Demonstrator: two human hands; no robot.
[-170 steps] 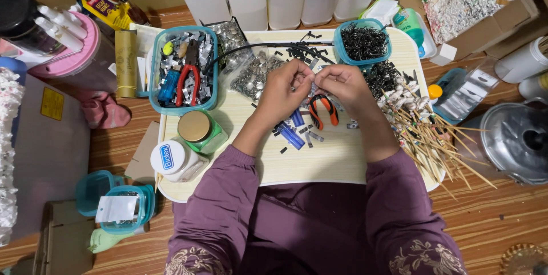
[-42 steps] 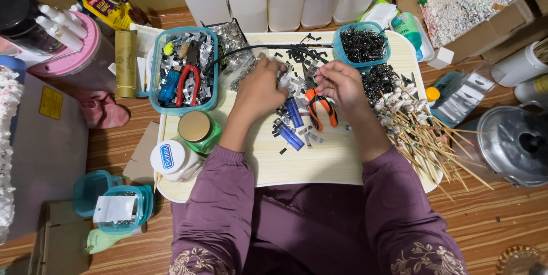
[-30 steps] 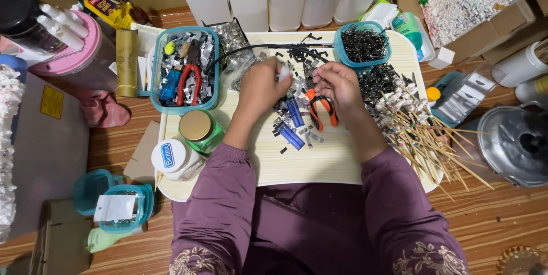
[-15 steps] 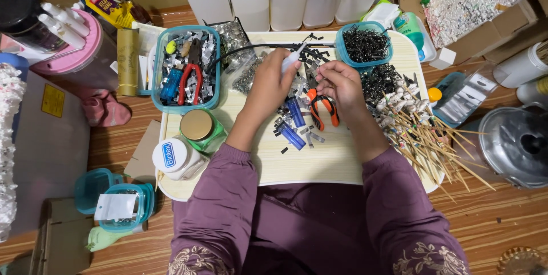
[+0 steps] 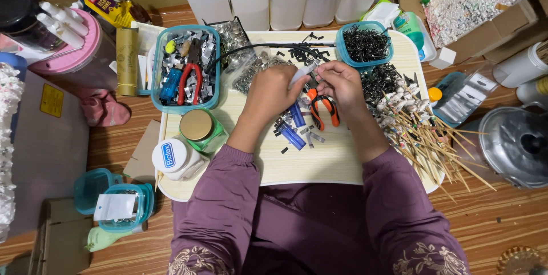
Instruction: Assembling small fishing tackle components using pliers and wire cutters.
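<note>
Lowered slightly since the prior frame, left hand (image 5: 278, 87) pinches a small white piece (image 5: 301, 73); right hand (image 5: 341, 81) closes fingertips on it above the orange pliers (image 5: 323, 107).

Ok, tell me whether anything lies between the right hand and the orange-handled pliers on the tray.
Nothing visible does: the right hand is just above the orange-handled pliers, which lie uncovered on the tray.

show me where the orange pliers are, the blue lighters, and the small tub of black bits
orange pliers (image 5: 326, 113), head view, on an orange handle below the right hand.
blue lighters (image 5: 294, 127), head view, on one lighter's blue body.
small tub of black bits (image 5: 363, 45), head view, on the black pieces inside the blue-rimmed tub.
</note>
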